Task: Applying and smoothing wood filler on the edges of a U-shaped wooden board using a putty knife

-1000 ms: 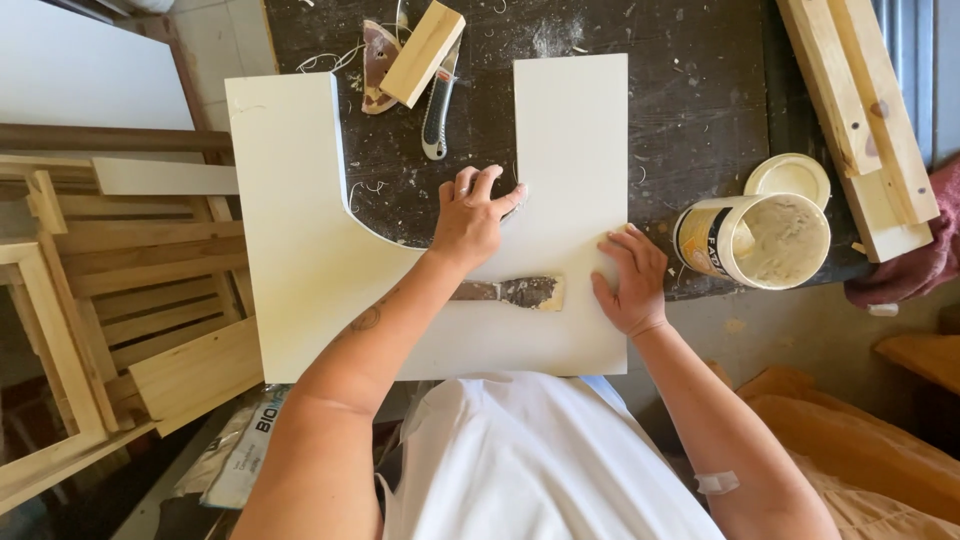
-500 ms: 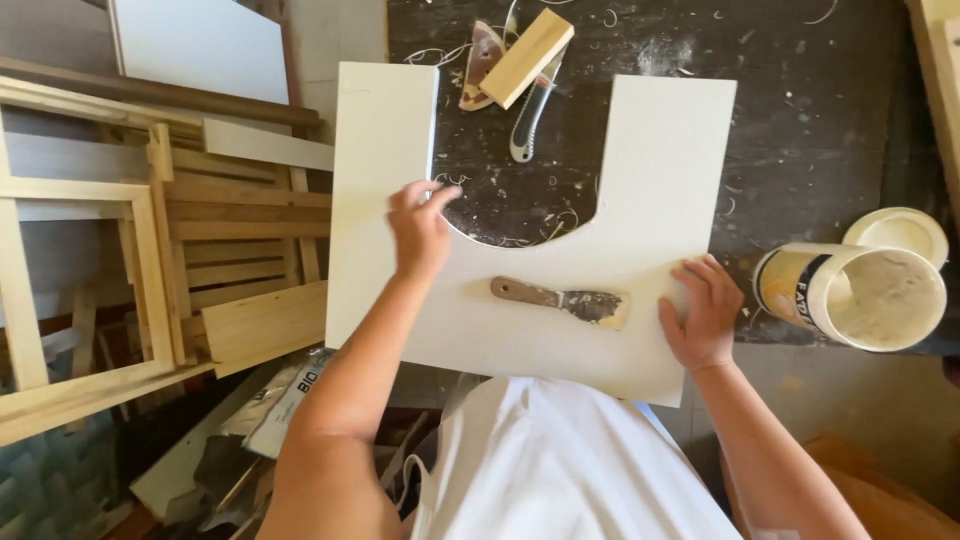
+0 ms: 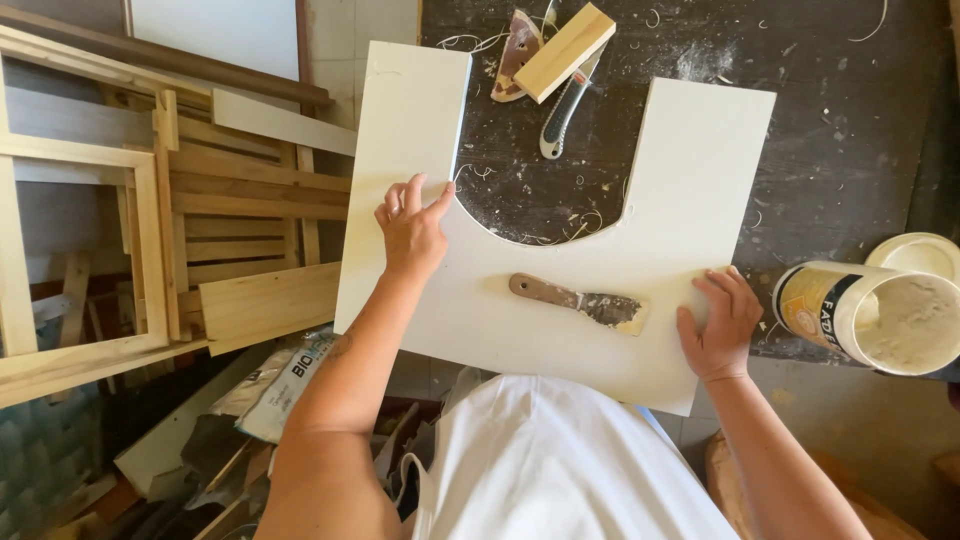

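A white U-shaped board lies flat on the dark workbench, its cut-out facing away from me. My left hand rests flat on the board's left arm, fingertips at the inner curved edge. My right hand presses flat on the board's lower right corner. Between them a putty knife with a wooden handle and filler on its blade lies on the board, held by neither hand.
An open tub of pale filler lies tipped at the right, its lid behind it. A wood block, a utility knife and a small scraper lie beyond the board. Wooden frames and planks are stacked at the left.
My left hand slid from the middle of the cut-out's edge to the board's left arm. The board now sits further right on the bench with my right hand on its corner.
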